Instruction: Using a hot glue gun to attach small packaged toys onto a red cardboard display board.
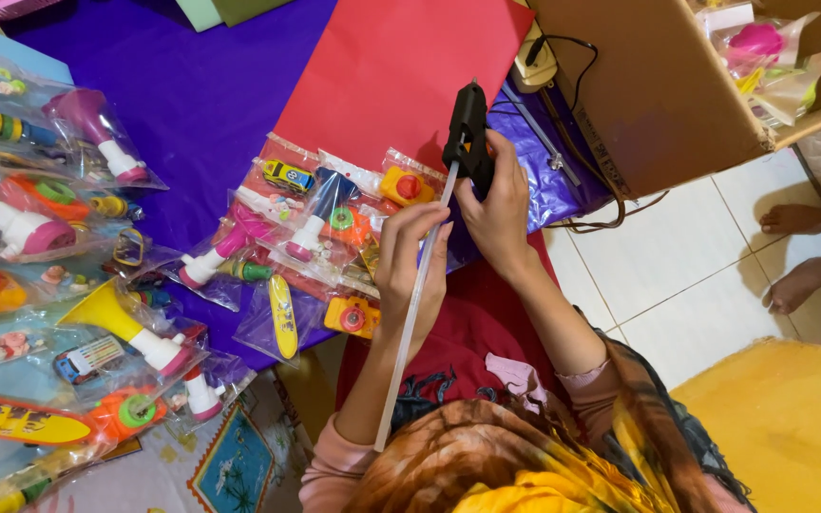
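Observation:
My right hand grips a black glue gun by its handle, nozzle pointing away over a red paper sheet. A long, pale glue stick runs from the back of the gun down toward my lap. My left hand pinches this stick near its upper part, just below the gun. Both hands are close together above the edge of a purple sheet.
Several small toys in clear plastic bags lie on the purple sheet, with more bags at the left. A cardboard box stands at the upper right, a black cable beside it. Another person's bare feet rest on white tiles near a yellow mat.

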